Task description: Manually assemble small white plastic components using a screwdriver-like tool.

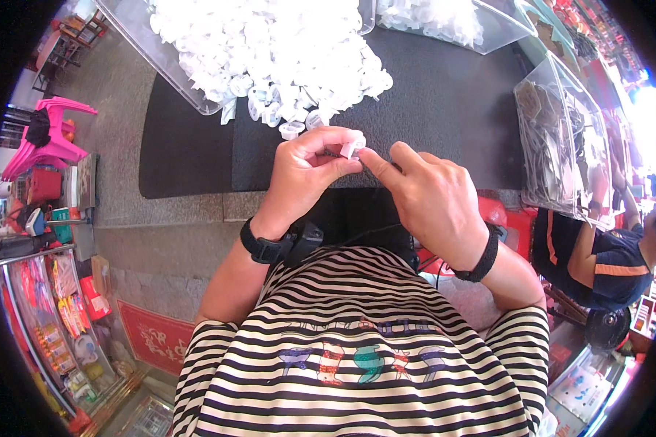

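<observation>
Between the thumb and index finger of my left hand (310, 164) is a small white plastic piece (353, 146), rounded at the top with a flap-like lower part. My right hand (434, 193) meets its right side with a fingertip; the other fingers are curled and the thumb is mostly hidden. Just beyond my left hand, a large heap of similar white plastic pieces (262, 54) spills out of a clear bin (164, 69) onto the black mat (444, 102). A few loose pieces lie close to my left knuckles.
A second clear bin (499, 36) of white pieces stands at the far right. Nearer on the right, a clear box (561, 138) holds thin grey parts. Another person (612, 262) sits beside it. Pink stools (55, 138) and a goods rack (58, 320) stand at the left.
</observation>
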A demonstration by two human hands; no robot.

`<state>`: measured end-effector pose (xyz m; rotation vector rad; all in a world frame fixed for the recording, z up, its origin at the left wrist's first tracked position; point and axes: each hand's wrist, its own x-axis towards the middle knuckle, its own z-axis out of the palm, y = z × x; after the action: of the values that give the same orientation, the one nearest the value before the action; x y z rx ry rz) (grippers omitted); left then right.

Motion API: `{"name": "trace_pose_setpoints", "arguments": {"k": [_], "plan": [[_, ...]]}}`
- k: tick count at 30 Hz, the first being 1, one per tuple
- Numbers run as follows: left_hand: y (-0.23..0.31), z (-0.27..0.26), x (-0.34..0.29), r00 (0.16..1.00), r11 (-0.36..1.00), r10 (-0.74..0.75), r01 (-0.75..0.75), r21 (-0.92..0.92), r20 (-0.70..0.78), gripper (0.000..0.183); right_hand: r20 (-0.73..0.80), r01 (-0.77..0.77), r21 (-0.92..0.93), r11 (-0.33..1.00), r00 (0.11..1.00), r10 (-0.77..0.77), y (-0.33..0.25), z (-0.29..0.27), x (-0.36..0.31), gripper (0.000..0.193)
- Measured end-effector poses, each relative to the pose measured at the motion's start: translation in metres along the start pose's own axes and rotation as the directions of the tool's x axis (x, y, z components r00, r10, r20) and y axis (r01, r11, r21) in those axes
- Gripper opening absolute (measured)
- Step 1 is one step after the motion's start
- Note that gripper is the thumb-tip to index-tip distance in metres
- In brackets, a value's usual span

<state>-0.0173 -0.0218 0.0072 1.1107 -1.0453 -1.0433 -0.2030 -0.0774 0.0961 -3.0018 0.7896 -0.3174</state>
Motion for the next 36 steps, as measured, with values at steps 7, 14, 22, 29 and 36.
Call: {"name": "trace_pose_setpoints", "arguments": {"k": [7,14,22,29,36], "plan": [[0.002,0.001,0.003,0.999,0.994,-0.033,0.033,-0.101,-0.002,0.034,-0.038,-0.161,0.589,0.792,0.973,0.226,0.027,0.005,0.002,0.044],[0.017,0.01,0.004,0.972,0.981,0.194,-0.191,-0.038,0.135,0.034,0.232,-0.326,0.896,0.3,0.923,0.307,0.027,0.012,0.019,0.033],[0.024,0.011,0.001,0.993,0.977,0.105,-0.092,-0.195,0.061,0.054,-0.275,-0.082,0.726,0.683,0.875,0.398,0.122,-0.065,0.114,0.028],[0.011,-0.002,-0.007,0.994,0.996,0.023,-0.014,-0.091,0.104,0.052,-0.328,-0.187,0.302,0.935,0.901,0.286,0.14,-0.045,0.138,0.025],[0.007,0.001,-0.004,0.986,0.998,-0.014,0.023,-0.052,0.166,0.043,-0.006,-0.144,0.494,0.857,0.986,0.169,0.113,0.052,0.104,0.021]]}}
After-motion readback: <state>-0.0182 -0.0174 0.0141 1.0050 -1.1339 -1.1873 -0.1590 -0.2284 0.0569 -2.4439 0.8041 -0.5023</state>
